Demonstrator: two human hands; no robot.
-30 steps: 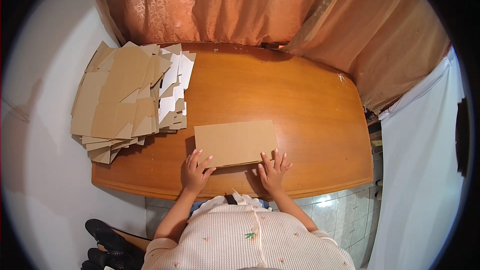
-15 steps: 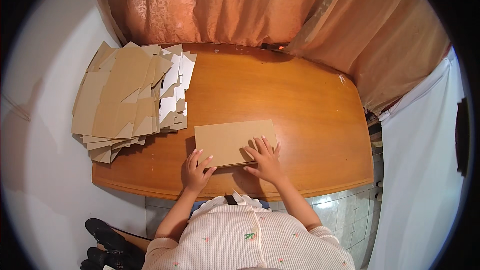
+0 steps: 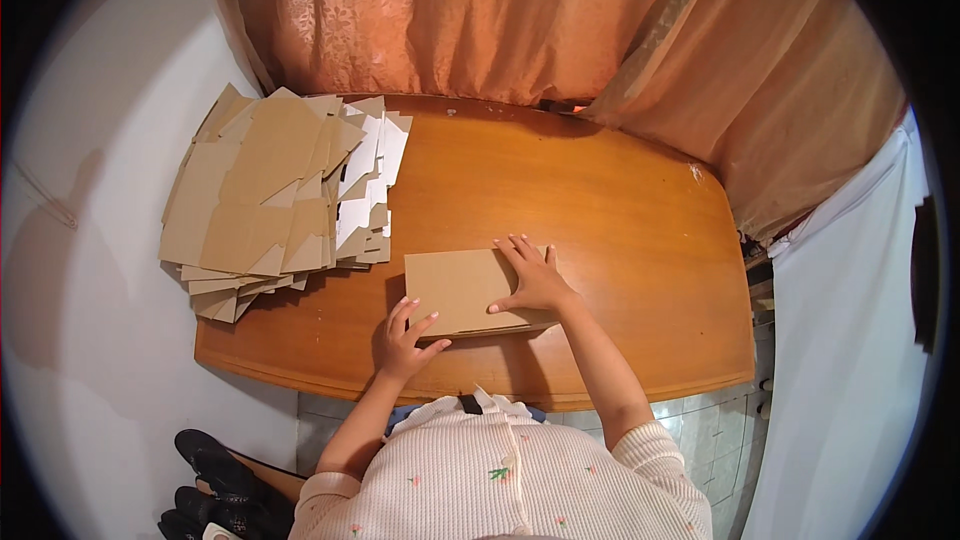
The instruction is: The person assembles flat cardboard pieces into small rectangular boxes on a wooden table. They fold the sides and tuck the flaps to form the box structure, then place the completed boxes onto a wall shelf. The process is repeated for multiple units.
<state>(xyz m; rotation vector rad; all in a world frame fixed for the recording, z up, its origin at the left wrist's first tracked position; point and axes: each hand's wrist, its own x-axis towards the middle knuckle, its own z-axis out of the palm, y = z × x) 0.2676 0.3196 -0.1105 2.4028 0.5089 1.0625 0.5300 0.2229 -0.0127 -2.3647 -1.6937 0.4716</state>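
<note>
A: Where was the box?
B: The brown cardboard box lay flat on the wooden table, close to the edge nearest the person.

A: And the grip?
B: The right hand rested over the right part of the top, fingers spread toward the far edge, thumb well apart from them. It wasn't clamped on anything.

A: The other one?
B: The left hand was at the near left corner. Its fingers were apart too, with the thumb by the near side.

A: What else was on the table?
B: A pile of flat cardboard stood to the left, mostly brown, with some white faces showing on its right side.

A: Farther out?
B: An orange curtain hung behind the table, and a white cloth on the right. Black shoes sat at the lower left, and a tiled floor showed at the lower right.
</note>
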